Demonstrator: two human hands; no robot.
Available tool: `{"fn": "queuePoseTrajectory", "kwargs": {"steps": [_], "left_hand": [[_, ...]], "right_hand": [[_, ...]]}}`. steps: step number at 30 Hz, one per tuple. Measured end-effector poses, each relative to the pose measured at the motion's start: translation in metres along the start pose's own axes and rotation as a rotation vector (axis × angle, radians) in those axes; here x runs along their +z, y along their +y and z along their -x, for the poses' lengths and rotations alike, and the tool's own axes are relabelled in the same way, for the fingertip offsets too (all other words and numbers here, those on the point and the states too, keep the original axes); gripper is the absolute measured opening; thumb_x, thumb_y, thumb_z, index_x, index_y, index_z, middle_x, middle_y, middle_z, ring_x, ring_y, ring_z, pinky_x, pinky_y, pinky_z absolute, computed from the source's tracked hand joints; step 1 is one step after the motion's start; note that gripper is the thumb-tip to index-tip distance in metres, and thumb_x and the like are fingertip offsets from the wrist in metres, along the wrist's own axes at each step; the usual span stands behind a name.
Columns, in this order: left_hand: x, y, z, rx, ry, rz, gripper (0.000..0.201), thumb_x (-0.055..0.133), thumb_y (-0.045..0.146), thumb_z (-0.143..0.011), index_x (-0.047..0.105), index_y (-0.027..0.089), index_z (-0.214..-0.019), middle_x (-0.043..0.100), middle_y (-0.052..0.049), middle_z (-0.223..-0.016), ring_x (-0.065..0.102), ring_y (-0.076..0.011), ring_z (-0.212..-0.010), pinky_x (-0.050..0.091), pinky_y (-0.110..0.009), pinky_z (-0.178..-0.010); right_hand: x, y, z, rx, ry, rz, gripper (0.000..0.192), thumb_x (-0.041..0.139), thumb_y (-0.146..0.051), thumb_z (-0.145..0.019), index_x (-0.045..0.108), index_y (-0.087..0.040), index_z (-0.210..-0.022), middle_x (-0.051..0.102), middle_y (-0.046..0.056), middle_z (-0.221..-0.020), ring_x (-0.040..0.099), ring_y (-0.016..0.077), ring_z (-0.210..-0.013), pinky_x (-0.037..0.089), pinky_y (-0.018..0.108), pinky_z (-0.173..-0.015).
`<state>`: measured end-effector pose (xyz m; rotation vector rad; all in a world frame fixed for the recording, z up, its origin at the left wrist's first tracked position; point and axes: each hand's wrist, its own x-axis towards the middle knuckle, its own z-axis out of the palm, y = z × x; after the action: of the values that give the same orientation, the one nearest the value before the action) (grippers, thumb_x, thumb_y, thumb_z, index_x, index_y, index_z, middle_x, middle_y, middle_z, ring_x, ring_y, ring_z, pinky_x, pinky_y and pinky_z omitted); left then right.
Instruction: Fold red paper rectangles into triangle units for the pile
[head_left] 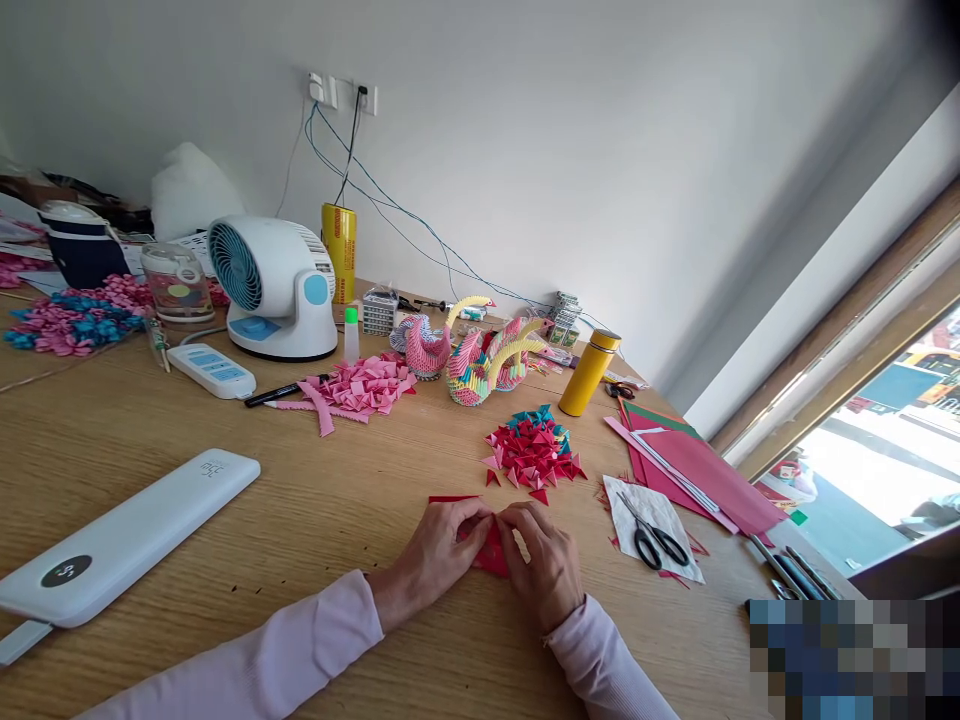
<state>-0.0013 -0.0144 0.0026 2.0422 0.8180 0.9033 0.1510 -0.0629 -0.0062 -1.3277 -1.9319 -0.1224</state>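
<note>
My left hand (435, 548) and my right hand (544, 560) meet just above the table, fingertips almost touching. Both are closed in a pinch on a small piece of red paper, mostly hidden by the fingers. More red paper (491, 556) shows between and below the hands, with a dark red edge behind the left fingers. Just beyond them lies a heap of folded paper triangles (529, 450), mainly red and pink with some teal. To the right, black-handled scissors (651, 535) rest on a white tissue (626, 505).
Folded-paper swans (469, 375) stand behind the heap, beside a yellow flask (591, 372). Pink paper pieces (367, 385) lie left of them, near a white fan (281, 285). A long white device (142, 530) sits at left; red sheets (705, 470) lie at right.
</note>
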Motion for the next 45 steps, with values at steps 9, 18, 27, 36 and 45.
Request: {"fn": "queuePoseTrajectory", "kwargs": {"steps": [9, 18, 27, 36, 45], "left_hand": [[0.0014, -0.0015, -0.0018, -0.035, 0.005, 0.107, 0.032, 0.042, 0.032, -0.089, 0.063, 0.013, -0.074, 0.062, 0.000, -0.066, 0.055, -0.0115, -0.059, 0.042, -0.019, -0.057], [0.0035, -0.0080, -0.0024, -0.094, -0.035, 0.250, 0.033, 0.044, 0.039, -0.088, 0.064, 0.013, -0.083, 0.065, -0.002, -0.072, 0.059, -0.0131, -0.062, 0.046, -0.020, -0.053], [0.0060, -0.0074, -0.0005, -0.218, -0.128, 0.481, 0.035, 0.046, 0.047, -0.085, 0.058, 0.014, -0.093, 0.067, -0.003, -0.069, 0.065, -0.0157, -0.051, 0.042, -0.018, -0.036], [0.0040, -0.0054, -0.0024, -0.221, -0.117, 0.598, 0.030, 0.055, 0.041, -0.080, 0.058, 0.012, -0.089, 0.067, -0.004, -0.074, 0.066, -0.0174, -0.063, 0.052, -0.022, -0.042], [0.0010, -0.0038, -0.0005, -0.192, -0.154, 0.565, 0.030, 0.051, 0.042, -0.084, 0.059, 0.013, -0.085, 0.070, -0.005, -0.075, 0.068, -0.0196, -0.068, 0.052, -0.022, -0.045]], "right_hand": [[-0.0004, 0.0012, 0.0005, -0.006, 0.009, 0.066, 0.017, 0.044, -0.015, -0.089, 0.061, -0.020, -0.090, 0.066, 0.006, -0.088, 0.064, 0.0153, -0.072, 0.046, 0.023, -0.064], [0.0036, 0.0025, 0.0019, 0.142, 0.058, -0.136, 0.014, 0.048, -0.016, -0.086, 0.061, -0.021, -0.086, 0.065, 0.004, -0.080, 0.062, 0.0152, -0.071, 0.049, 0.023, -0.066], [0.0028, -0.0009, 0.0003, 0.166, 0.081, -0.230, 0.015, 0.049, -0.014, -0.084, 0.063, -0.020, -0.086, 0.065, 0.003, -0.079, 0.062, 0.0152, -0.071, 0.050, 0.025, -0.066], [0.0028, 0.0017, -0.0015, 0.238, 0.077, -0.373, 0.014, 0.053, -0.014, -0.080, 0.065, -0.019, -0.085, 0.066, 0.003, -0.080, 0.063, 0.0156, -0.073, 0.054, 0.026, -0.063], [0.0043, 0.0021, -0.0015, 0.319, 0.074, -0.479, 0.010, 0.054, -0.020, -0.081, 0.064, -0.017, -0.082, 0.065, 0.003, -0.075, 0.063, 0.0144, -0.065, 0.054, 0.023, -0.056]]}}
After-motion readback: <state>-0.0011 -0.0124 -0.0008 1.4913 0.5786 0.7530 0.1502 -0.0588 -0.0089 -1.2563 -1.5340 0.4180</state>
